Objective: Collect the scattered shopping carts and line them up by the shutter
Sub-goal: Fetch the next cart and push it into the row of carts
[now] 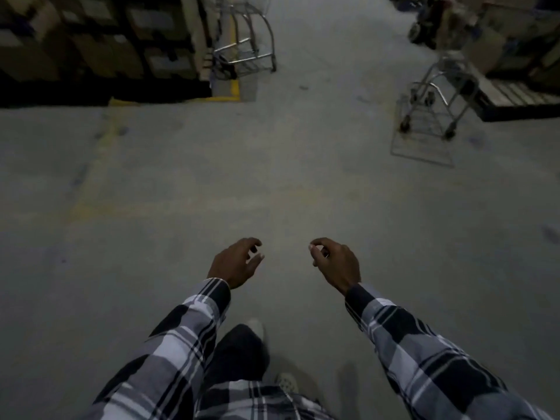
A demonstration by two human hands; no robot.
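Two metal shopping carts stand ahead on the grey concrete floor. One cart point(247, 40) is at the upper middle beside the dark shelving, only its lower frame in view. The other cart point(430, 107) stands at the upper right next to a pallet, its wire base and wheels showing. My left hand point(235, 262) and my right hand point(336, 262) hang out in front of me over bare floor, far from both carts. Their fingers are loosely curled and hold nothing. No shutter is in view.
Dark shelving with cardboard boxes point(91, 43) fills the upper left, edged by a yellow floor line point(235, 86). A pallet with boxes point(515, 86) sits at the upper right. A wide stretch of floor point(272, 177) lies between me and the carts. My shoes show below.
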